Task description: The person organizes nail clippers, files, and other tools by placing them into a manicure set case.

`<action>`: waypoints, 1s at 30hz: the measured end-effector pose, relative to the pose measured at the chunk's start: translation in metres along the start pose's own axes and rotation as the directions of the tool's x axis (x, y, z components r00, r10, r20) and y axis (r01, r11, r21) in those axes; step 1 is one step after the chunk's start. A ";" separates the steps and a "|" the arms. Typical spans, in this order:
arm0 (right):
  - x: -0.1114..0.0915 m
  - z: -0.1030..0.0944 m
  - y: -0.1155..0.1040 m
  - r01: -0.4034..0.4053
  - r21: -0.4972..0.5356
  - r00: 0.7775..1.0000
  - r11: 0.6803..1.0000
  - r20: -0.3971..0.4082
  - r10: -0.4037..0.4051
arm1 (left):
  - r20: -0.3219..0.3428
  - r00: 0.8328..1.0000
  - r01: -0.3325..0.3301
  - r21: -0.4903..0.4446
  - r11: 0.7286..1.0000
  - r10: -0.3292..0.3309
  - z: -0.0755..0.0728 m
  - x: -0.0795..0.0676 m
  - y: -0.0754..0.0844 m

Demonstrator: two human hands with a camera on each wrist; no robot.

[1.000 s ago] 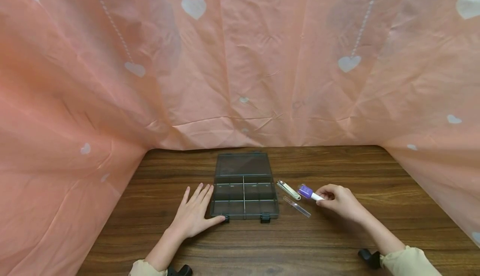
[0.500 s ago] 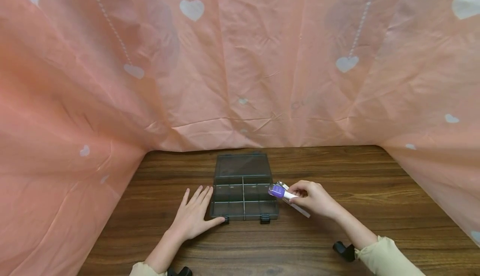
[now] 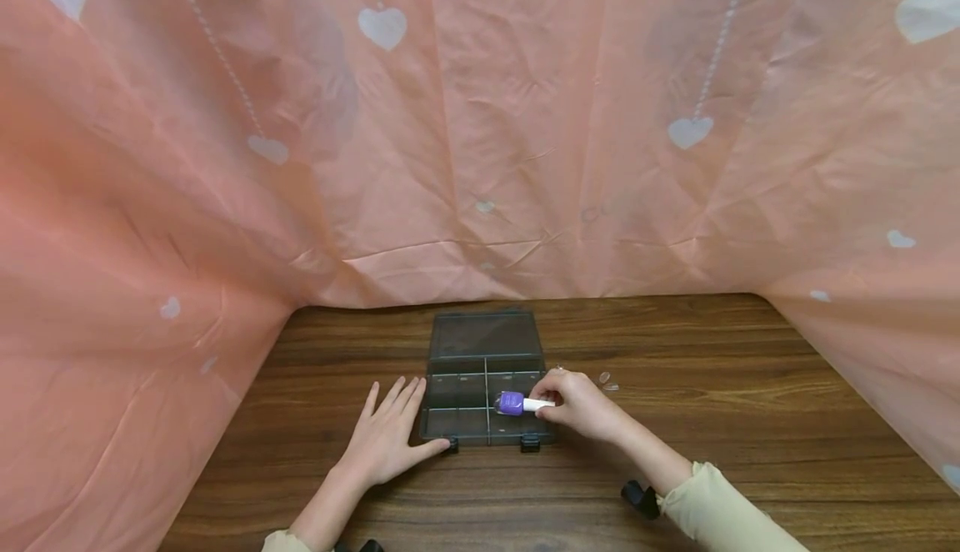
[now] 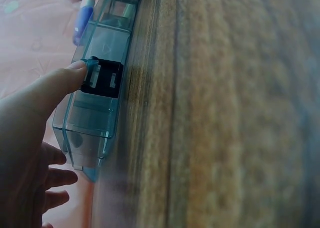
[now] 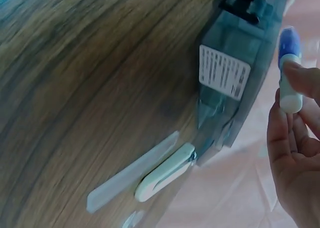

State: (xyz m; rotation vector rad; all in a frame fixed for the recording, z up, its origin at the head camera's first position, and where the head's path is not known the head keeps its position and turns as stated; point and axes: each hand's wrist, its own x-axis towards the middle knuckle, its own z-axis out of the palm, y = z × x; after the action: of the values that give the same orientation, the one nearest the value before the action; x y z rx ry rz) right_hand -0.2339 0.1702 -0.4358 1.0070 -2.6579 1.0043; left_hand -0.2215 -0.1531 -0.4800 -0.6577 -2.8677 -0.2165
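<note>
My right hand (image 3: 585, 406) pinches a purple nail polish bottle (image 3: 512, 403) by its white cap. The bottle hangs tilted over the right compartments of a dark see-through divider box (image 3: 474, 439), whose lid (image 3: 486, 335) lies back. In the right wrist view, thumb and fingers close around the cap, with the purple end (image 5: 289, 40) pointing away. My left hand (image 3: 386, 442) lies with fingers spread at the box's left side. Its thumb touches the left black latch (image 4: 102, 77) in the left wrist view.
Beside the box's right side lie nail clippers (image 5: 165, 174) and a flat translucent strip (image 5: 132, 173), mostly hidden by my right hand in the head view. Small clear pieces (image 3: 604, 378) lie farther right. A barcode label (image 5: 224, 71) is on the box's side. A pink curtain (image 3: 480, 160) hangs behind the table.
My right hand has carried the nail polish leftward, from right of the nail clippers to above the box. The left hand has stayed in place.
</note>
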 end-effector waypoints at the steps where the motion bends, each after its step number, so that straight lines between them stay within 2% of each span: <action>1: 0.001 0.002 -0.001 0.021 -0.029 1.000 0.999 0.004 -0.021 | -0.001 1.000 0.001 0.002 1.000 -0.001 0.000 0.000 0.000; 5: 0.006 0.008 -0.006 0.093 -0.148 0.996 0.985 0.031 -0.089 | -0.002 1.000 0.002 -0.002 1.000 -0.002 0.001 -0.001 0.000; 8: 0.008 0.010 -0.008 0.119 -0.202 0.993 0.972 0.048 -0.112 | -0.003 1.000 0.003 -0.002 1.000 -0.003 0.000 -0.001 0.000; 22: 0.006 0.019 -0.007 0.086 -0.262 0.996 0.961 0.055 -0.074 | 0.012 1.000 0.015 -0.007 1.000 -0.015 -0.003 -0.002 0.002; 30: 0.008 0.018 -0.006 0.136 -0.315 0.990 0.939 0.074 -0.118 | 0.000 1.000 0.017 0.004 1.000 -0.017 -0.003 0.000 0.001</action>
State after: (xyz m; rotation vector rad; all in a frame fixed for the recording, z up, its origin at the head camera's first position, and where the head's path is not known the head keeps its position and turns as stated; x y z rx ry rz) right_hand -0.2342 0.1511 -0.4440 1.1242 -2.6391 0.5036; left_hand -0.2203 -0.1526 -0.4772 -0.6323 -2.8740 -0.2129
